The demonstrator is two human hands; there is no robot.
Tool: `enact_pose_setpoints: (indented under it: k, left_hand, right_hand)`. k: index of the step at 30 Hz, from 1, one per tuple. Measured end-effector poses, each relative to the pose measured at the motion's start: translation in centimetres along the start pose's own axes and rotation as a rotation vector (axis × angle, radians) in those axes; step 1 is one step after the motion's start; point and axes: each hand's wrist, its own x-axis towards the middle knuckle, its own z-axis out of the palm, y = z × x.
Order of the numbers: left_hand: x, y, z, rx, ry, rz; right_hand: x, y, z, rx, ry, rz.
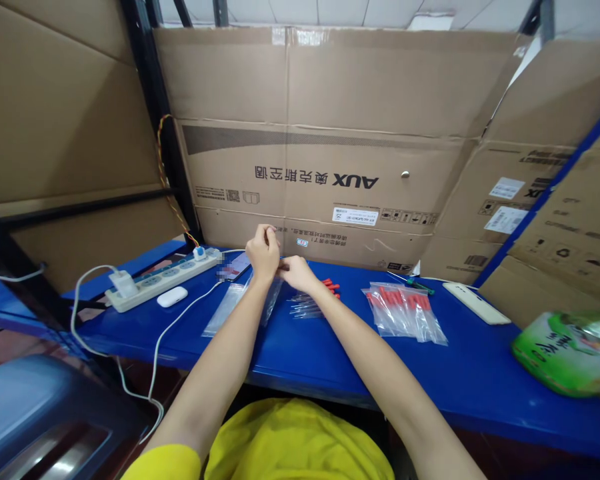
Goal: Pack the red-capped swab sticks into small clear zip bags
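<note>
My left hand (264,253) is raised above the blue table with its fingers curled in. Close beside it, my right hand (299,273) has its fingers pinched together near the left wrist. Whatever is between the fingers of either hand is hidden. Flat clear plastic bags (225,312) lie under and left of my left forearm. A loose pile of thin metal shafts (305,307) with red handles (332,287) lies by my right forearm, which partly covers it. Farther right are clear bags (405,310) packed with similar red-handled pieces.
A power strip (165,277) with a plugged-in charger, a white case (173,297) and a phone (237,267) are at left. At right lie a green-handled tool (420,285), a pale phone (475,303) and a green-labelled bottle (565,350). Cardboard (330,87) walls the back.
</note>
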Motion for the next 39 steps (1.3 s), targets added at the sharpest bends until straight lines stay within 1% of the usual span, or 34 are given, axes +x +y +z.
enact_pose_setpoints:
  k: [2, 4, 6, 7, 9, 11, 13, 15, 18, 21, 26, 31, 35, 39]
  left_hand:
    - [-0.5, 0.4, 0.2, 0.001, -0.009, 0.066]
    - [-1.2, 1.0, 0.4, -0.002, -0.055, 0.123]
    - [-1.9, 1.7, 0.8, -0.009, -0.163, 0.17]
    - [-2.3, 2.0, 1.1, -0.005, -0.235, 0.191]
    - [-3.1, 2.8, 1.6, 0.011, -0.386, 0.223]
    - [-3.8, 3.3, 2.1, 0.014, -0.513, 0.237]
    - [-4.4, 3.6, 2.6, -0.01, -0.594, 0.218]
    - [-4.9, 3.6, 3.0, -0.039, -0.627, 0.158]
    - [-5.2, 3.4, 3.6, -0.04, -0.624, 0.047]
    - [-5.3, 3.0, 4.0, 0.003, -0.61, 0.0]
    - [-5.3, 2.6, 4.3, -0.018, -0.628, 0.001]
    - [-5.3, 2.2, 4.5, -0.14, -0.655, 0.006]
    - [-5.4, 1.7, 4.8, -0.217, -0.692, 0.017]
    - [-5.5, 1.5, 5.0, -0.22, -0.706, 0.058]
  right_hand:
    - [-0.5, 0.8, -1.6, 0.138, 0.142, 0.05]
    - [-1.3, 1.6, -3.4, 0.304, 0.307, 0.126]
    - [-2.3, 2.4, -5.1, 0.438, 0.489, 0.196]
    - [-2.8, 2.7, -5.9, 0.475, 0.568, 0.204]
    - [-3.8, 3.3, -7.0, 0.501, 0.688, 0.17]
    - [-4.6, 3.7, -7.5, 0.485, 0.754, 0.103]
    - [-5.1, 3.9, -7.4, 0.456, 0.757, 0.037]
    - [-5.5, 3.9, -6.9, 0.441, 0.706, -0.007]
    - [-5.6, 3.7, -6.0, 0.404, 0.631, -0.023]
    - [-5.7, 3.6, -5.6, 0.307, 0.613, -0.021]
    - [-5.8, 4.0, -5.8, 0.202, 0.565, 0.015]
    - [-5.8, 4.6, -6.1, 0.279, 0.491, 0.025]
    - [-5.8, 4.8, -6.5, 0.299, 0.477, 0.037]
    - [-5.9, 5.1, -6.9, 0.31, 0.489, 0.026]
